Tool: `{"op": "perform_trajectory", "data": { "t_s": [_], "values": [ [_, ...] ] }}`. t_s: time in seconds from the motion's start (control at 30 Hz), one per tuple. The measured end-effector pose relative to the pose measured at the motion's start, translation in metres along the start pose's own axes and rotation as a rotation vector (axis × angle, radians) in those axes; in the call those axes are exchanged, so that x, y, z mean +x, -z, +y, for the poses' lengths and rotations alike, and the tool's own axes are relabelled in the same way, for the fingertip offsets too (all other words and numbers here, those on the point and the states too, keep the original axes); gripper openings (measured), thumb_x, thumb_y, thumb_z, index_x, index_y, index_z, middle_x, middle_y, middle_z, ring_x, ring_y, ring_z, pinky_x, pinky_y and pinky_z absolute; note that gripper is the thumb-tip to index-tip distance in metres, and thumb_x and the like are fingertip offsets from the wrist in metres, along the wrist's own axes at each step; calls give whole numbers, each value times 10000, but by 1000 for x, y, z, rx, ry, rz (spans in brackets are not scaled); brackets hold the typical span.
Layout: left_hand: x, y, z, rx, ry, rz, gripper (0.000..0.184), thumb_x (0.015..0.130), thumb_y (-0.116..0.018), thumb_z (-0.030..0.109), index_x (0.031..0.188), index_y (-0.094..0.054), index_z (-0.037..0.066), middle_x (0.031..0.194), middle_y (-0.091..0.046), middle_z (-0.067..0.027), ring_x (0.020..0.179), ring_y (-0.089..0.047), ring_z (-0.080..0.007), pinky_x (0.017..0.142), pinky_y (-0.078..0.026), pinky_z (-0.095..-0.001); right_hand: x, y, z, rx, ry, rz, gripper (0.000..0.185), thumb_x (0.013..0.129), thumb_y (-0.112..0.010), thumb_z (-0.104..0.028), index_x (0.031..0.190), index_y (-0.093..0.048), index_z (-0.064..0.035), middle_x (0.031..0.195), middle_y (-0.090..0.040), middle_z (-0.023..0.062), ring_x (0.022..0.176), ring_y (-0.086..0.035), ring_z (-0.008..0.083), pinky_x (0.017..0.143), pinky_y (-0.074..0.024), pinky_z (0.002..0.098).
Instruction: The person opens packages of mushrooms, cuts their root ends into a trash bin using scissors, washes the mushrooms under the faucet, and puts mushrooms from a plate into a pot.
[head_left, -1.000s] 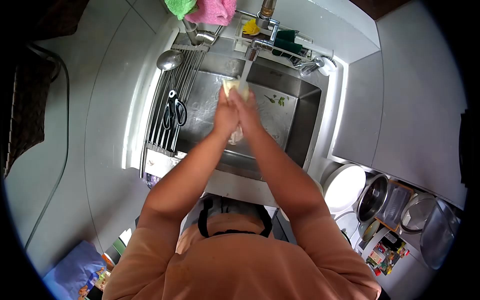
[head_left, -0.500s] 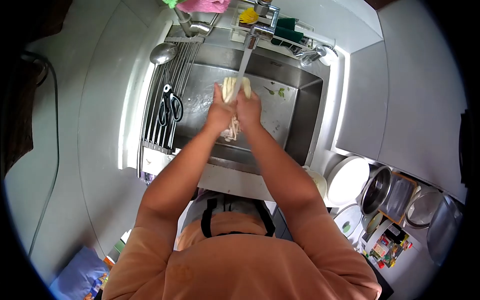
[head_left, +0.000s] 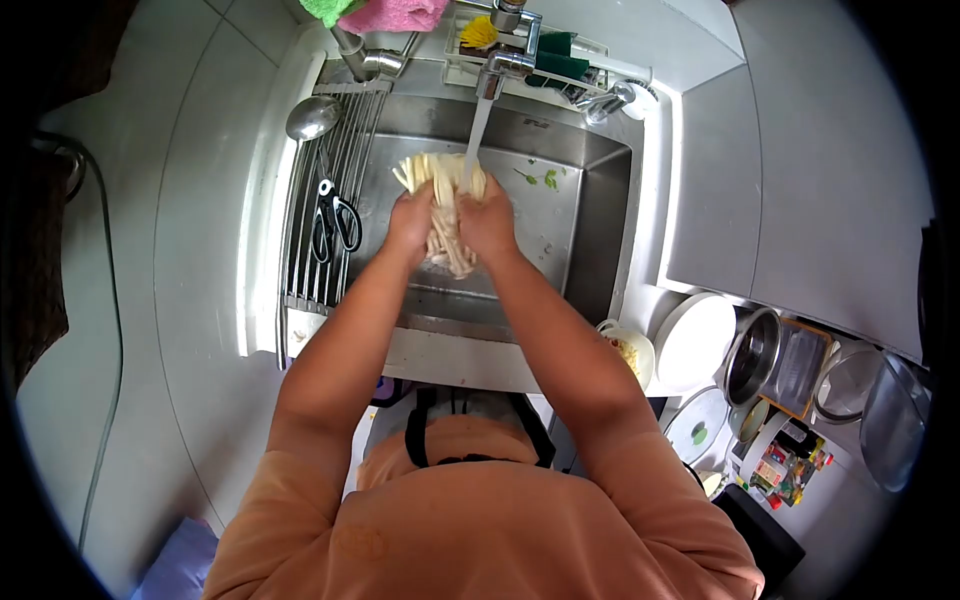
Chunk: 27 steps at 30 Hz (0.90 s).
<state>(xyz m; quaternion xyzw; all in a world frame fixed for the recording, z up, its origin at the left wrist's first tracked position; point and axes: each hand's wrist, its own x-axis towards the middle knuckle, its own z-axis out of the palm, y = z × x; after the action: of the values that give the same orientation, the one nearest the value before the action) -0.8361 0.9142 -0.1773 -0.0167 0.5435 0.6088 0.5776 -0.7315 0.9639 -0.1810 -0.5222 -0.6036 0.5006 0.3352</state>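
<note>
A bunch of long-stemmed pale mushrooms (head_left: 447,235) is held low over the steel sink (head_left: 545,225). My left hand (head_left: 411,222) is closed around its left side, and my right hand (head_left: 486,220) grips the right side. The stems fan out above my hands, while the other ends hang between my wrists. From the faucet (head_left: 500,66), a stream of water runs down onto the bunch beside my right hand. Some of my fingers are hidden behind the mushrooms.
Green leaf scraps (head_left: 540,180) lie on the sink floor. On the left rack (head_left: 362,110) rest a ladle (head_left: 313,117) and black-handled scissors (head_left: 335,222). A caddy with a yellow brush (head_left: 478,33) stands behind the faucet. Bowls and a white plate (head_left: 695,342) are at the right.
The mushrooms have spread wider, with more stems fanned out to the upper left. My hands have moved slightly apart. The whole view has shifted a little.
</note>
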Motion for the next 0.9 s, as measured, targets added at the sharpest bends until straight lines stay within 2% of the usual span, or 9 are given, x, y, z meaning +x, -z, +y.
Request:
{"op": "perform_trajectory", "data": {
  "t_s": [0.17,0.27,0.37,0.43,0.47,0.57,0.67,0.8,0.9],
  "values": [
    [-2,0,-8,106,-130,-19,240,908,-577,155,1070,-564,-22,915,-644,-114,759,-643,-197,657,-534,-340,4,13,-34,-22,-246,-54,314,864,-625,-291,1018,-631,-18,877,-675,181,860,-659,307,757,-494,379],
    [12,4,-16,241,-251,100,221,893,-591,159,1024,-595,-19,872,-651,-111,739,-634,-178,644,-514,-321,-4,-14,2,17,-67,-22,360,870,-619,-334,1017,-631,-5,869,-673,178,790,-665,289,707,-501,361],
    [8,-3,-18,407,-292,150,224,878,-599,190,975,-636,-8,824,-667,-119,710,-633,-168,623,-493,-307,-6,-26,6,20,-10,71,391,883,-616,-333,1079,-606,6,899,-667,109,784,-634,202,704,-497,314],
    [11,-5,-32,502,-355,161,245,870,-604,207,981,-636,-9,818,-666,-124,685,-627,-156,595,-490,-308,6,-10,-4,250,-252,-11,387,838,-675,-296,1063,-602,11,892,-668,127,804,-643,242,726,-499,336],
    [15,-2,-38,465,-347,109,322,884,-600,285,976,-633,-22,812,-662,-126,670,-616,-164,592,-489,-323,11,-3,-8,367,-370,-49,391,815,-704,-277,1055,-601,14,888,-668,135,814,-648,262,737,-499,348],
    [5,-15,-14,241,-167,112,390,902,-584,335,988,-624,-43,815,-660,-125,682,-614,-174,631,-491,-337,11,2,5,446,-319,25,404,790,-731,-233,1075,-580,12,916,-668,129,836,-638,237,746,-501,339],
    [17,-17,-16,266,-264,206,383,922,-560,341,992,-621,-31,797,-649,-92,706,-611,-159,585,-482,-326,-9,-15,22,175,49,121,401,784,-739,-239,1061,-584,5,900,-669,124,800,-645,218,707,-508,335],
    [9,-17,-35,297,-315,92,355,927,-553,338,1016,-617,0,822,-639,-77,712,-610,-156,547,-485,-311,5,0,16,153,-16,124,353,785,-722,-225,1036,-599,-8,876,-678,133,794,-661,247,703,-512,365],
    [-22,-38,-20,106,-178,-22,369,927,-550,350,1062,-603,10,884,-637,-81,723,-612,-162,570,-498,-310,8,8,-12,-17,-178,171,331,781,-706,-197,1028,-601,-4,866,-679,143,779,-661,254,706,-513,370]
  ]
}}
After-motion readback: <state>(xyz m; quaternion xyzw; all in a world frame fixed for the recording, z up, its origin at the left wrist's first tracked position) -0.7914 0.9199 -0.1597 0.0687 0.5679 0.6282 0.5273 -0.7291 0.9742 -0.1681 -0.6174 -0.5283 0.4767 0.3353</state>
